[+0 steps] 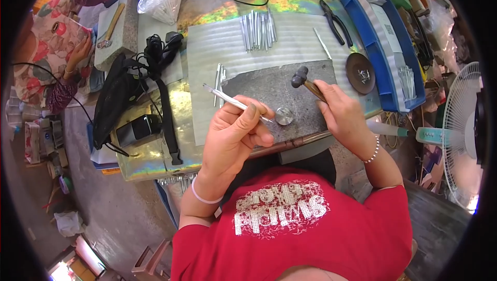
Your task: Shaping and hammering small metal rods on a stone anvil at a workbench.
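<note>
My left hand [230,128] is closed around a slim silvery metal rod [224,95], which slants up and left out of the fingers; whether it is one piece or a few together I cannot tell. A small round metal block [283,116] sits by those fingertips on a dark grey slab [259,85] at the table's near edge. My right hand [342,114] grips the wooden handle of a small hammer [300,77], its dark head raised over the slab. Several loose rods [217,87] lie left of the slab, and a bundle of rods [258,30] lies beyond it.
Pliers [335,22], a brown dish [361,73] of small metal pieces and a blue tray [370,38] stand right. A black bag [116,97] and a phone-like black box [139,130] lie left. A fan [463,131] is far right; another person [57,48] sits far left.
</note>
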Action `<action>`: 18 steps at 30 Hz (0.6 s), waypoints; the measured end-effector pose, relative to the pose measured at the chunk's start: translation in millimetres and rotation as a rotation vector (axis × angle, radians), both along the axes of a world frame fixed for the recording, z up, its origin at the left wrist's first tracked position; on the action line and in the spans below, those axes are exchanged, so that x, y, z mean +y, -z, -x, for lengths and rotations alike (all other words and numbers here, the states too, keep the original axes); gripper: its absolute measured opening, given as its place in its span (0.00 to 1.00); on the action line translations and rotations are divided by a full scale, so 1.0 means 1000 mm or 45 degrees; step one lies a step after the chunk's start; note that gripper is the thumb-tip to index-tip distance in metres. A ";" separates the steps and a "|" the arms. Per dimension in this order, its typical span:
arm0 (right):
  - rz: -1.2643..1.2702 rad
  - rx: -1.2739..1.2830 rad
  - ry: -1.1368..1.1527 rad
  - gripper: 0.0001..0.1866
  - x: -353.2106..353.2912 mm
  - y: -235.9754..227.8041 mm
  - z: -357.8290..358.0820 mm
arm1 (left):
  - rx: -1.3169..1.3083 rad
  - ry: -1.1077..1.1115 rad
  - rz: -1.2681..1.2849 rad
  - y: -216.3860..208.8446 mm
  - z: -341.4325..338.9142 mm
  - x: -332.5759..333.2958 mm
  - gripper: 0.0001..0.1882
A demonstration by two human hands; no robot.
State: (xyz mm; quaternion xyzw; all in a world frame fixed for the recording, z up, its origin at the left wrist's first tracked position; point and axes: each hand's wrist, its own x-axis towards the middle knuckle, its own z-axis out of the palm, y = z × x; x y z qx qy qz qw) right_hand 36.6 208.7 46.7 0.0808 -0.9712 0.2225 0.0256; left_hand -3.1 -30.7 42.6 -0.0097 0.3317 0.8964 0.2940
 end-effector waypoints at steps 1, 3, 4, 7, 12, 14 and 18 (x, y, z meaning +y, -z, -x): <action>0.007 -0.004 -0.007 0.23 -0.002 0.006 0.001 | -0.004 -0.007 0.007 -0.001 -0.001 -0.001 0.08; -0.127 -0.085 0.083 0.22 -0.006 0.015 0.004 | -0.067 -0.005 0.009 -0.002 -0.002 -0.002 0.07; -0.121 -0.092 0.081 0.22 -0.007 0.016 0.005 | -0.073 -0.007 0.015 -0.002 -0.002 -0.002 0.07; -0.176 0.057 -0.001 0.21 -0.006 0.017 0.009 | -0.041 0.005 -0.004 0.000 -0.001 -0.002 0.07; 0.093 0.106 -0.005 0.15 0.029 0.010 0.043 | -0.018 0.003 0.080 0.000 0.001 0.000 0.09; 0.171 0.107 0.166 0.13 0.052 0.017 0.074 | 0.048 0.009 0.200 -0.003 0.000 0.001 0.12; 0.062 0.002 0.260 0.15 0.093 0.059 0.133 | 0.177 0.059 0.420 -0.009 -0.005 0.000 0.15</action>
